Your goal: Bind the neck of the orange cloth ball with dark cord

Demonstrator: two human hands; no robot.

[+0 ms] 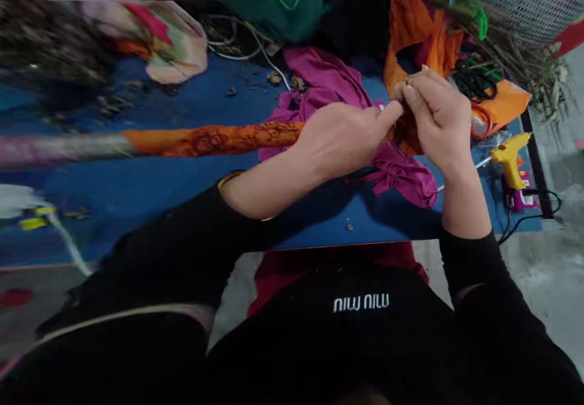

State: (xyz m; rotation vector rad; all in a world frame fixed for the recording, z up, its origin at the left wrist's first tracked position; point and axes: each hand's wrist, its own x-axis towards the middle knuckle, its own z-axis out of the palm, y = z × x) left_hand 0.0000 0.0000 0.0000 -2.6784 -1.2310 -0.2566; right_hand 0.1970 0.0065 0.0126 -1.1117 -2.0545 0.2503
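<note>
The fingertips of the right hand are bunched in a pinch, thumb against the fingers, on something small and pale that is too blurred to name. The left hand meets them, its thumb reaching toward the pinch and its other fingers mostly hidden, curled at the end of the wrapped pole. That pole runs level from the left edge of the frame to the left hand, orange with dark swirls near the hand and greyish farther out. Magenta cloth lies crumpled beneath and behind the hands, in the centre. Above the right hand, orange cloth trails down from the top edge. Right of the right wrist, a yellow glue gun lies near the right end of the blue table, with a red ring just above it. Dried stems and a pale mesh basket fill the upper right; patterned cloth lies at upper left.
</note>
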